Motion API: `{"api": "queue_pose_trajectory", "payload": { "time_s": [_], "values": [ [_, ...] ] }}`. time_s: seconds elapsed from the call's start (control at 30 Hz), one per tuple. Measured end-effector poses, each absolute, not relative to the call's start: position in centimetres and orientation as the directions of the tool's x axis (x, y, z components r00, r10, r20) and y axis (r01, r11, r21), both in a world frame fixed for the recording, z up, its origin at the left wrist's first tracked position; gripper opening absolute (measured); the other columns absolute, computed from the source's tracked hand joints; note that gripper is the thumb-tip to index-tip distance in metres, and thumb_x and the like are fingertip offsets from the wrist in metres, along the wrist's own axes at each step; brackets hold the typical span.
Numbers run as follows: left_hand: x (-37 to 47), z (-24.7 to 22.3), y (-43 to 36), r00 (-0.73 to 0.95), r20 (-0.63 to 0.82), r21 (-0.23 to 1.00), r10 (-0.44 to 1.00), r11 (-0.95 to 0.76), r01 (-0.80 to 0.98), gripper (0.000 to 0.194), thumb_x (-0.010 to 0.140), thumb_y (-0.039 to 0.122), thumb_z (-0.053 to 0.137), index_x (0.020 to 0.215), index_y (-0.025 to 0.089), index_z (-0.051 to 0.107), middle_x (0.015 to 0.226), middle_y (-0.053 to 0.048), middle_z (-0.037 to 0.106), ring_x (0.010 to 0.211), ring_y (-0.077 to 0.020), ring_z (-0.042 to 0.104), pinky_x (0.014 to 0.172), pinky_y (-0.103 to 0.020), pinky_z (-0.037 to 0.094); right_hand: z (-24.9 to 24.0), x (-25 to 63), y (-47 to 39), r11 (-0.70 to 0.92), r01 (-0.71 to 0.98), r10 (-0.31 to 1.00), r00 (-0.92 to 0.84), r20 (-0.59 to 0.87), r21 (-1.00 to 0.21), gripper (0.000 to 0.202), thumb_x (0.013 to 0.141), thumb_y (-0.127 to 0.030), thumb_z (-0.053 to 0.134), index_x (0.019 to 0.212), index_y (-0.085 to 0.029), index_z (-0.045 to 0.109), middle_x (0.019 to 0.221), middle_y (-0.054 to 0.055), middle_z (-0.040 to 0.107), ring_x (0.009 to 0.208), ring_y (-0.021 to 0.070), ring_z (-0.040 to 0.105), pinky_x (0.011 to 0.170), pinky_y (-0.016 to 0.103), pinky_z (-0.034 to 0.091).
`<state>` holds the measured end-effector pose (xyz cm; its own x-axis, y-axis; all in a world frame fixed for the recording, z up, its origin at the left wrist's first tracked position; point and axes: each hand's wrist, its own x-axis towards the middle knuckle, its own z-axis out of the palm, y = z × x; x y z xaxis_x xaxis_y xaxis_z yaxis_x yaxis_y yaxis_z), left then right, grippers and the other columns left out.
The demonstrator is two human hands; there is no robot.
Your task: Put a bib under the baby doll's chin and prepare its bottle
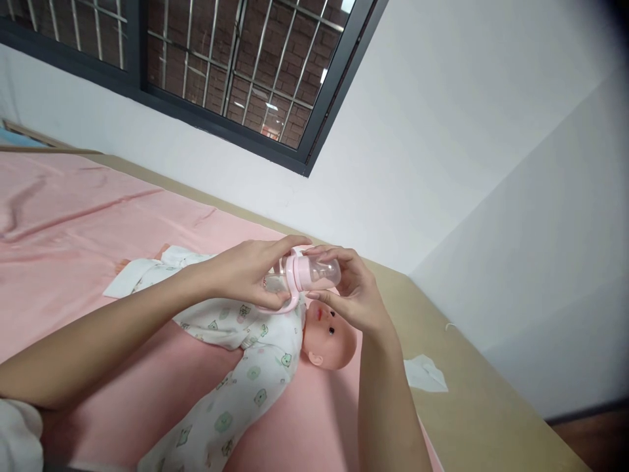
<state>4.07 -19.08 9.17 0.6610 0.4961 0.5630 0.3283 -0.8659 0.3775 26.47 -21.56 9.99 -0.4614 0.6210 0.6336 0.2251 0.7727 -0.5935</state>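
Bottle: we held a baby bottle (pixel 307 272) in both hands, lying sideways in the air just above the doll's face; pink collar and handles, clear cap end pointing right.
Left hand: our left hand (pixel 246 272) was wrapped round the bottle's body, thumb on top near the collar, fingers curled shut underneath by the pink handle loop.
Right hand: our right hand (pixel 351 292) was pinched on the clear cap (pixel 324 272), fingertips above and thumb below, closed on it.
Doll: a baby doll (pixel 255 367) lay on its back under our hands, head (pixel 329 337) toward the right, dressed in a white sleepsuit with small green animal prints.
Sheet: a pink sheet (pixel 73 242) covered the bed below the doll, wrinkled at the far left.
Mattress edge: a tan strip (pixel 472 406) ran bare along the wall side.
Tissue: a crumpled white tissue (pixel 425 375) sat on that tan strip, near our right forearm but apart from it.
Window: a dark-framed barred window (pixel 236 59) stood in the white wall above.
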Motion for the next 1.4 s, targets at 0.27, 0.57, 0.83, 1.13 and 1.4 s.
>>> {"api": "queue_pose_trajectory", "payload": {
  "time_s": [0.27,0.57,0.83,1.13,1.4],
  "values": [
    [4.2,9.4,-19.4,0.658,0.554,0.388,0.511,-0.857,0.338,0.072,0.07,0.028,0.063,0.136,0.027,0.034,0.108,-0.002,0.064,0.075,-0.0174,0.062,0.063,-0.025,0.043,10.2,26.2,-21.9,0.761,0.219,0.635,-0.444,0.632,-0.611,0.044,0.071,-0.024,0.079,0.109,-0.029,0.056,0.119,0.005,0.06,0.115,0.0213,0.057,0.094,0.039,0.051],
    [4.2,9.1,-18.9,0.669,0.579,0.337,0.466,-0.884,0.325,0.065,0.071,0.026,0.062,0.132,0.025,0.039,0.112,-0.003,0.063,0.081,-0.0182,0.062,0.064,-0.025,0.043,9.6,26.0,-21.4,0.732,0.219,0.671,-0.393,0.629,-0.645,0.046,0.067,-0.037,0.082,0.105,-0.027,0.057,0.115,0.006,0.062,0.113,0.0215,0.059,0.092,0.038,0.052],
    [4.3,9.0,-18.4,0.677,0.527,0.388,0.515,-0.854,0.348,0.07,0.069,0.026,0.06,0.135,0.026,0.036,0.102,-0.002,0.064,0.073,-0.0182,0.062,0.059,-0.025,0.041,9.1,25.6,-20.8,0.712,0.245,0.697,-0.369,0.615,-0.658,0.048,0.064,-0.039,0.083,0.103,-0.027,0.057,0.113,0.005,0.064,0.11,0.0221,0.06,0.091,0.039,0.053],
    [4.2,9.0,-18.1,0.675,0.488,0.445,0.554,-0.823,0.354,0.071,0.069,0.026,0.061,0.135,0.026,0.036,0.095,-0.001,0.064,0.067,-0.0157,0.059,0.058,-0.024,0.041,8.5,25.5,-20.4,0.703,0.224,0.702,-0.365,0.611,-0.675,0.05,0.065,-0.04,0.082,0.105,-0.026,0.056,0.114,0.006,0.062,0.106,0.0197,0.061,0.087,0.034,0.054],
    [4.2,9.2,-18.0,0.664,0.504,0.479,0.552,-0.818,0.317,0.072,0.067,0.024,0.061,0.135,0.026,0.038,0.102,-0.002,0.064,0.078,-0.0185,0.061,0.063,-0.025,0.042,8.2,25.2,-20.0,0.687,0.229,0.72,-0.344,0.603,-0.689,0.053,0.064,-0.043,0.082,0.106,-0.026,0.053,0.114,0.006,0.061,0.106,0.0203,0.061,0.086,0.035,0.054]
  ]
}}
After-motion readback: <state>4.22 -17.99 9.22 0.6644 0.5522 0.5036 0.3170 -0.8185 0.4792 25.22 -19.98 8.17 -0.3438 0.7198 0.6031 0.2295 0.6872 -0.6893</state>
